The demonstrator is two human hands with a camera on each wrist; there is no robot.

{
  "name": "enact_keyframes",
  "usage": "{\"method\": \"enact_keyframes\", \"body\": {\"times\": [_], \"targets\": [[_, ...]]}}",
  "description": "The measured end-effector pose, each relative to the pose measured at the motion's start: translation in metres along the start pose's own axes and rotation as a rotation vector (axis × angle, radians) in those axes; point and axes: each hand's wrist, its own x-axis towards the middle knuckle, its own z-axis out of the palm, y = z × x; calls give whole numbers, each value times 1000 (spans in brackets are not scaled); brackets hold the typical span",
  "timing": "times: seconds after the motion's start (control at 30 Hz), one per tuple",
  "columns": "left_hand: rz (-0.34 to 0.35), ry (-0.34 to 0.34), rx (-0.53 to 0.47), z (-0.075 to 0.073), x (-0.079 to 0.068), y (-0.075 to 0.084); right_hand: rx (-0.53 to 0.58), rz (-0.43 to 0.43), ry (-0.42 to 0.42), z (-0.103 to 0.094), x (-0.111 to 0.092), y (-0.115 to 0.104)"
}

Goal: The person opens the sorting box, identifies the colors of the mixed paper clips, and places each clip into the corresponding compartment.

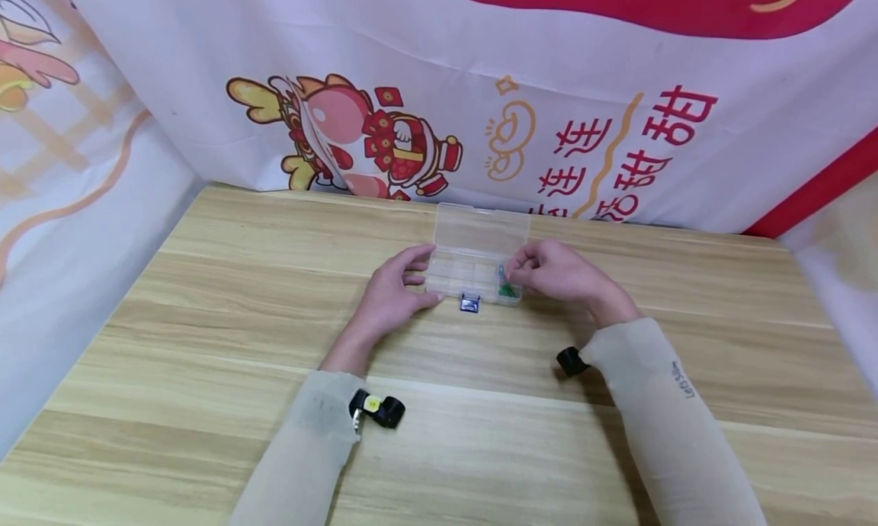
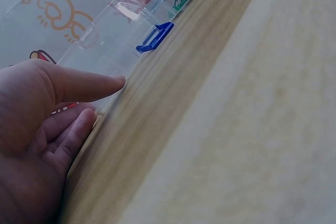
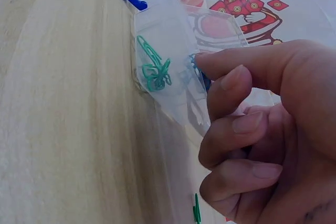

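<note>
A clear plastic compartment box (image 1: 453,271) stands on the table with its lid raised at the back. My left hand (image 1: 398,290) grips the box's left end, thumb at the front corner and fingers around the side. Over the right end, the curled fingers of my right hand (image 1: 552,271) pinch at a blue paper clip (image 3: 206,81), partly hidden behind the thumb. Green paper clips (image 3: 156,74) lie in the front right compartment. A blue latch (image 1: 469,303) hangs open at the box's front edge.
A single green paper clip (image 3: 197,209) lies near my right hand, outside the box. The wooden table (image 1: 480,434) ends at a printed cloth (image 1: 384,46) right behind the lid.
</note>
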Motion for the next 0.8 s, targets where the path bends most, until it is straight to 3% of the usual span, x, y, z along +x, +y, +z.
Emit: {"method": "enact_keyframes", "body": {"times": [0.27,0.57,0.8], "targets": [[3,-1,4,0,1,0,49,-24,41,2,0,6],[3,5,-4,0,2,-2,197,-39,70,3,1,9],[-2,3,-15,0,1,-2,251,-44,73,4,-1,10]]}}
